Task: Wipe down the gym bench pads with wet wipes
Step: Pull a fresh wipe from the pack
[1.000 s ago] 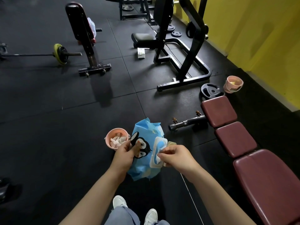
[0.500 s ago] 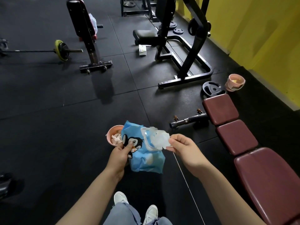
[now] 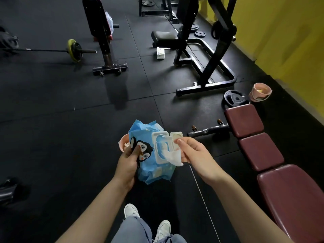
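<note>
My left hand (image 3: 127,163) grips a blue pack of wet wipes (image 3: 149,155) with a penguin print, held in front of me. Its white plastic lid (image 3: 175,137) is flipped open. My right hand (image 3: 196,153) pinches a white wet wipe (image 3: 172,156) that sticks partly out of the pack's opening. The bench with three maroon pads (image 3: 261,151) runs along my right, from the far small pad (image 3: 243,120) to the large near pad (image 3: 294,197).
A pink bowl (image 3: 122,142) with crumpled wipes sits on the floor, half hidden behind the pack. Another pink bowl (image 3: 261,92) and a weight plate (image 3: 235,99) lie beyond the bench. A black rack frame (image 3: 206,67), an upright bench (image 3: 100,32) and a barbell (image 3: 73,50) stand farther off.
The lid was opened and a wipe pulled up from the pack. The pack has tilted and my right hand now holds the wipe lower, close beside the opening.
</note>
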Demonstrator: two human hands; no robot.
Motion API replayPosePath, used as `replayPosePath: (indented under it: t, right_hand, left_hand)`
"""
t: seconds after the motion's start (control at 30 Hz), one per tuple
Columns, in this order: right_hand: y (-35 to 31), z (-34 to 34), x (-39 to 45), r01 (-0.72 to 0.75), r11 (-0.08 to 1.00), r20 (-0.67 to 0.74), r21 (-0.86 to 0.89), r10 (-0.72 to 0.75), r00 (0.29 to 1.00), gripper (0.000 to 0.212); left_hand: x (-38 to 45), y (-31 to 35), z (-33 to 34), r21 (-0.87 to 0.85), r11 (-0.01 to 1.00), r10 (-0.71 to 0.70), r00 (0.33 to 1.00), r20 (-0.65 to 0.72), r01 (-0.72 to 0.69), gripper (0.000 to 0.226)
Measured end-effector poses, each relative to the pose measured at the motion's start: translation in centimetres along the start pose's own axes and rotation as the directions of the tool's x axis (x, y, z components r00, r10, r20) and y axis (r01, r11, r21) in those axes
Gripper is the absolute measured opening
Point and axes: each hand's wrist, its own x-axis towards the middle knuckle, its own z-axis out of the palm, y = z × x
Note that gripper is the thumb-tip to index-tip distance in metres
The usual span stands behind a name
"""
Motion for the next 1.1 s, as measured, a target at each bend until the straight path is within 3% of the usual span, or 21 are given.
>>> replayPosePath:
  t: [0.2, 0.3, 0.47, 0.57, 0.83, 0.9, 1.0, 1.1]
  right_hand:
    - [0.3, 0.7, 0.2, -0.023, 0.909, 0.19, -0.415, 0.111, 0.976, 0.006]
    - [0.8, 1.1, 0.6, -0.058, 0.79, 0.152, -0.61, 0.188, 0.97, 0.017]
    - [1.4, 2.0, 0.8, -0.016, 0.615, 0.069, -0.788, 0.115, 0.991, 0.003]
    - [1.3, 2.6, 0.9, -0.054, 0.59, 0.021, -0.805, 0.12, 0.993, 0.013]
    - [1.6, 2.8, 1.8, -0.176, 0.616, -0.08, -0.768, 0.18, 0.98, 0.012]
    - [1.7, 2.2, 2.1, -0.17, 0.673, -0.113, -0.72, 0.128, 0.985, 0.016]
    - [1.6, 1.3, 2.6, -0.152, 0.842, -0.169, -0.517, 0.074, 0.983, 0.023]
    - [1.3, 1.1, 3.3, -0.09, 0.876, -0.194, -0.473, -0.004, 0.981, 0.027]
  left_hand:
    - [-0.3, 0.4, -0.5, 0.03, 0.997, 0.077, 0.996, -0.04, -0.076, 0.022]
    - [-0.1, 0.5, -0.9, 0.043, 0.995, 0.095, 0.993, -0.074, -0.092, 0.022]
    - [0.2, 0.4, -1.6, 0.034, 0.993, 0.119, 0.986, -0.115, -0.116, 0.021]
    - [0.1, 0.5, -1.9, 0.019, 0.994, 0.111, 0.986, -0.127, -0.11, 0.016]
    - [0.6, 0.7, -3.0, 0.012, 0.994, 0.109, 0.979, -0.17, -0.109, 0.017]
    - [0.8, 0.7, -3.5, 0.018, 0.994, 0.111, 0.977, -0.184, -0.109, 0.016]
    - [1.2, 0.3, -4.5, 0.037, 0.993, 0.113, 0.971, -0.211, -0.108, 0.016]
    - [1.5, -0.5, -5.0, 0.004, 0.997, 0.079, 0.968, -0.238, -0.08, 0.016]
